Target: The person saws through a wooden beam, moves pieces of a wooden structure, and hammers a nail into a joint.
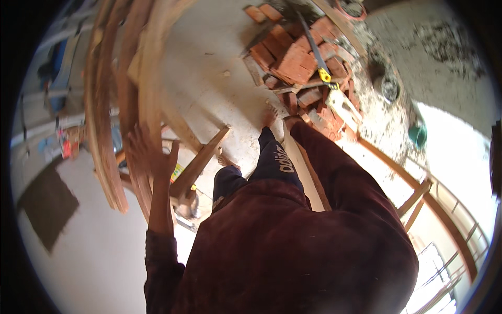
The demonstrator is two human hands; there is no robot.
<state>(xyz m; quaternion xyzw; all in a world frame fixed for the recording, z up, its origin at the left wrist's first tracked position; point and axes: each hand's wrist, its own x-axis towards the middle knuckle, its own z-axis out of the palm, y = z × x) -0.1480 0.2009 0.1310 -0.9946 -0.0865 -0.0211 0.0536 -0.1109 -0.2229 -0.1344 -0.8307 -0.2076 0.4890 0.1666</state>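
Note:
My left hand is stretched out with its fingers spread, lying against the lower part of long upright wooden boards on the left. The hand and the boards are slightly blurred. My right arm, in a maroon sleeve, reaches forward beside a pale wooden plank; the sleeve's end lies by the plank's far end. My right hand is hidden, so its grip cannot be seen. Past it, a handsaw with a yellow and black handle rests on a pile of red bricks.
A shorter wooden piece slants between the boards and my legs. My bare foot stands on the concrete floor near the bricks. A green container, a bucket and a mortar pan lie right. Wooden railing runs lower right.

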